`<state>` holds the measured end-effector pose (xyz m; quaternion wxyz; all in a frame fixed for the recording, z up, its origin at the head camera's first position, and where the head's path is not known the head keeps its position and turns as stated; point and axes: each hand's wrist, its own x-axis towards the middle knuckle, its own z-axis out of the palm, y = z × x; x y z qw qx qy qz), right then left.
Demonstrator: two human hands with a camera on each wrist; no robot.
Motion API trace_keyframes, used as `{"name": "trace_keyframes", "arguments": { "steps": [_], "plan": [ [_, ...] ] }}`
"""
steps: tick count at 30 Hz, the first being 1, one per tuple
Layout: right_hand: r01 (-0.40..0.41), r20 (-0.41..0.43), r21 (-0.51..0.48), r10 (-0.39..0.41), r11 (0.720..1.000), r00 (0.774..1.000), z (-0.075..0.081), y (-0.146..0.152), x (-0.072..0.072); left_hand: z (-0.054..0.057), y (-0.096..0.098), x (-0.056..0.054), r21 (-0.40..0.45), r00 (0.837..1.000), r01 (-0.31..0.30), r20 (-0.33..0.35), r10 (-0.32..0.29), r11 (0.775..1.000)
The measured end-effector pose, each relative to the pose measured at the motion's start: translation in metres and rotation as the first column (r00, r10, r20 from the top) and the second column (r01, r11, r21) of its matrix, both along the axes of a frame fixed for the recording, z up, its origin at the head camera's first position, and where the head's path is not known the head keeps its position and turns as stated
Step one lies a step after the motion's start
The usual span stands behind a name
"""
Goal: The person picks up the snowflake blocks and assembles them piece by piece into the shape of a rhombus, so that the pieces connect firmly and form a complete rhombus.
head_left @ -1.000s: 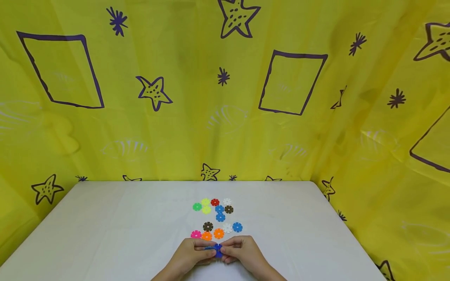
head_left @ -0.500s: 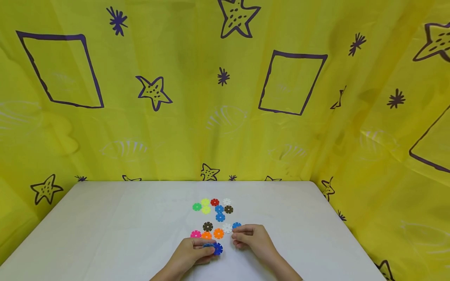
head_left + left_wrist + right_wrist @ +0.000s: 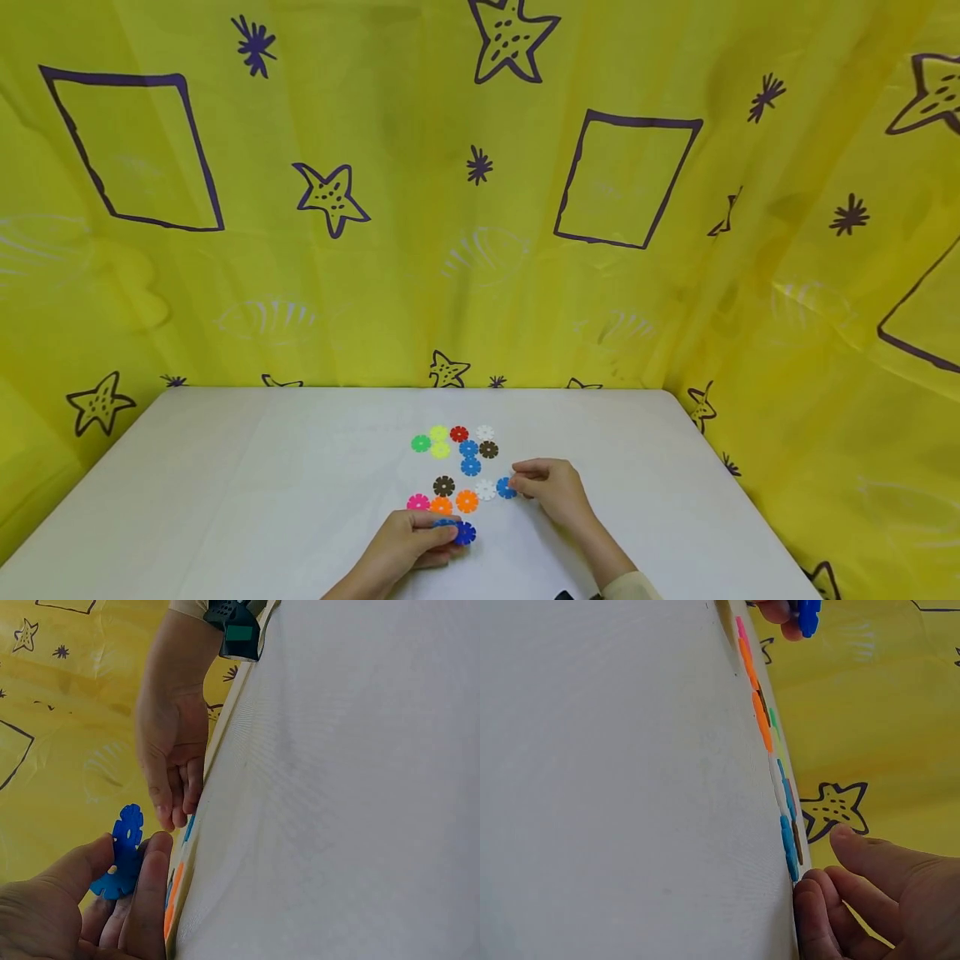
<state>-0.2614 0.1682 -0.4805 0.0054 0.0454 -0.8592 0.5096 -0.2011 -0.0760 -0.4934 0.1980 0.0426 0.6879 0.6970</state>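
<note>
My left hand (image 3: 408,542) pinches two joined blue notched snowflake discs (image 3: 120,870) between thumb and fingers. In the head view, the darker blue disc (image 3: 467,533) sticks out past the fingertips. My right hand (image 3: 557,493) is at a light blue disc (image 3: 505,488) lying on the table, its thumb overlapping the disc's right edge. Seen from the right wrist, the thumb stands apart from the curved fingers (image 3: 814,900), whose tips are low at the table, close to the light blue disc (image 3: 788,847). Whether they touch it cannot be told.
Loose discs lie flat on the white table (image 3: 262,500): orange (image 3: 467,501), pink (image 3: 418,502), brown (image 3: 444,486), white (image 3: 485,490) and, farther back, green (image 3: 421,443), yellow (image 3: 439,450) and red (image 3: 459,434). A yellow patterned curtain (image 3: 405,275) stands behind.
My right hand has let go of the joined blue discs and moved right and away from me to the light blue disc. The left hand keeps holding the joined pair in place.
</note>
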Motion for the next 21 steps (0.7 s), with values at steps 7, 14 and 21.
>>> {"name": "trace_keyframes", "arguments": {
  "steps": [7,14,21],
  "plan": [
    [-0.033,-0.009,0.118,0.035,0.993,0.999,-0.0017,0.0006,-0.0023,0.0003,0.0008,0.0008,0.036,1.000,-0.021,0.010,0.020,0.999],
    [-0.059,-0.029,0.159,0.064,0.985,0.998,-0.0067,0.0018,-0.0044,0.0020,0.0008,0.0012,0.039,0.999,-0.028,0.017,0.027,0.999],
    [-0.048,-0.057,0.201,0.061,0.978,0.997,-0.0085,0.0016,-0.0058,0.0028,0.0014,0.0015,0.041,0.999,-0.033,0.026,0.032,0.999]
  ]
}}
